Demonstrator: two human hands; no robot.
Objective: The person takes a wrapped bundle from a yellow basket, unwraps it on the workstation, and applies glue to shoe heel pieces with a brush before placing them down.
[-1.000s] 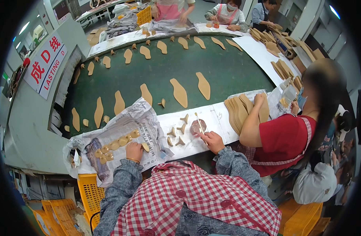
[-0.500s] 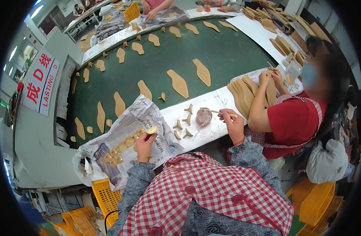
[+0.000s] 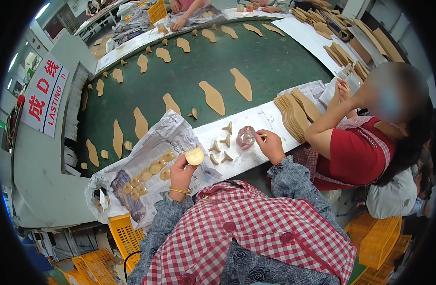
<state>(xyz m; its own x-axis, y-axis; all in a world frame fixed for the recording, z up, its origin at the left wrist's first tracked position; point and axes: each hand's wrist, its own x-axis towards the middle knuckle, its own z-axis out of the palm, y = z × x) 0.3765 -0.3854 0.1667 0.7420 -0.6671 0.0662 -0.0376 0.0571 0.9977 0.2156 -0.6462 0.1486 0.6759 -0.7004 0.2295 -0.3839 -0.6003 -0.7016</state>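
Note:
Between the thumb and fingers of my left hand point(image 3: 181, 175) is a pale yellow half-round heel piece point(image 3: 194, 156), its broad face turned up. Beneath it, a newspaper sheet point(image 3: 180, 142) carries several similar rounded tan pieces point(image 3: 154, 168). My right hand point(image 3: 272, 146) grips a thin brush point(image 3: 263, 136) beside a glass jar point(image 3: 246, 137) of pinkish liquid. The brush's tip is at the jar, hard to make out. Left of the jar, several small brown three-pronged heels point(image 3: 226, 140) lie on the white ledge point(image 3: 251, 160).
Beyond the ledge, a green belt point(image 3: 180, 71) bears rows of tan insoles point(image 3: 212, 98) and small heels. At my right a person in a red top point(image 3: 355, 154) sits beside stacked insoles point(image 3: 291, 116). A yellow crate point(image 3: 126, 235) stands below left.
The brush has gone from above the jar's rim down into or against the jar. My left hand has lifted and turned the heel piece face up. The co-worker's arms have shifted.

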